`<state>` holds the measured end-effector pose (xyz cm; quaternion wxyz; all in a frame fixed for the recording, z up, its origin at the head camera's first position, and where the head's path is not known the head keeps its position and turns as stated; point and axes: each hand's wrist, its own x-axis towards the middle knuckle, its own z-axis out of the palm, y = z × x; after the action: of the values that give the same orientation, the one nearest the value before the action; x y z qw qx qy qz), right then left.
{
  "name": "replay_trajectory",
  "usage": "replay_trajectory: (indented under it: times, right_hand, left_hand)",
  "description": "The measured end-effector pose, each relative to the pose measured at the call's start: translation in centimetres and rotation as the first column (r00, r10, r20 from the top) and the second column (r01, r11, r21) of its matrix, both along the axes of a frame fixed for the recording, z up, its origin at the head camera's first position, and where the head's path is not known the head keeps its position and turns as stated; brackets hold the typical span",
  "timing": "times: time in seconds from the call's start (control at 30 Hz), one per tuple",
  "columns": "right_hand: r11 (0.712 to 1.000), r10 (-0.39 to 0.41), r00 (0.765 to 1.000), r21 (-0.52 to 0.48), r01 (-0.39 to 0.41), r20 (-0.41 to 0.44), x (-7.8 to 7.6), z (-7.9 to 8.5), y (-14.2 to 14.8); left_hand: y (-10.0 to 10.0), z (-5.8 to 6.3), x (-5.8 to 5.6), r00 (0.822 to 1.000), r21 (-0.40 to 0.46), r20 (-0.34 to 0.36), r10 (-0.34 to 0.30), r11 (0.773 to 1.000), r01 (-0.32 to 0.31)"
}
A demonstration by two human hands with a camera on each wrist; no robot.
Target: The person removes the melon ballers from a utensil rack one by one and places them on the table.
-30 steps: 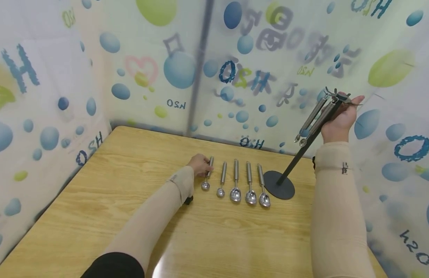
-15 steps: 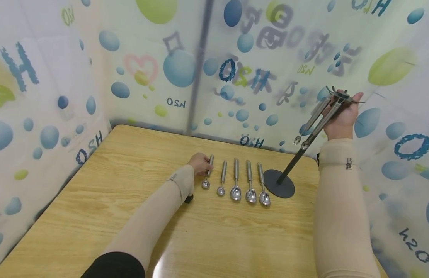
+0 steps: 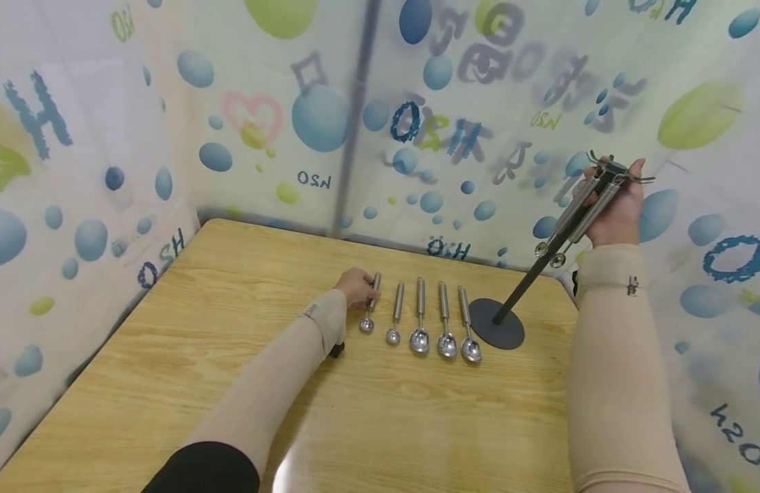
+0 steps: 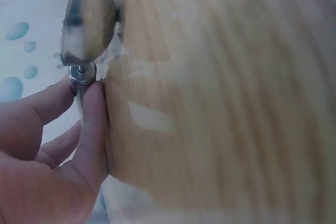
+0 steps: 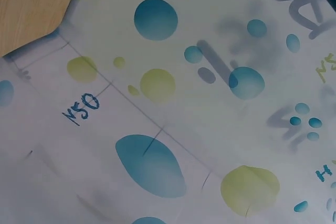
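My left hand (image 3: 355, 287) pinches the handle of the leftmost small round scoop (image 3: 367, 324), lying on the table. In the left wrist view, thumb and fingers grip the handle just below the shiny bowl (image 4: 89, 22). To its right lie another small round scoop (image 3: 393, 335) and three larger oval scoops (image 3: 420, 339), in a row with bowls toward me. My right hand (image 3: 620, 212) is raised at the top of a dark utensil stand (image 3: 528, 281), fingers behind its hooked head, thumb on the right side. Two small scoops (image 3: 557, 260) hang there. The right wrist view shows no hand.
The stand's round black base (image 3: 497, 323) rests right of the row of scoops. The wooden table (image 3: 368, 424) ends at a patterned curtain (image 3: 318, 123) behind and at both sides.
My right hand has moved a little to the right at the stand's head. The hooks and hanging scoops have turned to the right with it. The left hand has stayed at the leftmost scoop.
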<state>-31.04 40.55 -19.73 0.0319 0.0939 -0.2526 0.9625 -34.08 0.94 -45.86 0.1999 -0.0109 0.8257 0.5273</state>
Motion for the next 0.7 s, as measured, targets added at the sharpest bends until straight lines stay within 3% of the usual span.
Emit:
replay_trajectory:
  times: [0.37, 0.6, 0.7]
  right_hand:
    - [0.999, -0.020, 1.000, 0.027, 0.020, -0.010, 0.5, -0.2, -0.3]
    - [1.000, -0.007, 0.998, 0.025, 0.009, -0.057, 0.7, -0.4, -0.2]
    - [0.999, -0.008, 0.996, 0.051, 0.012, -0.084, 0.7, -0.5, -0.2]
  left_hand:
    - [0.2, -0.6, -0.6, 0.998, -0.001, 0.036, 0.047, 0.999, -0.047]
    - [0.0, 0.7, 0.2, 0.999, 0.001, 0.041, 0.019, 1.000, -0.019]
    - [-0.2, 1.4, 0.5, 1.000, -0.048, 0.006, -0.002, 0.999, 0.003]
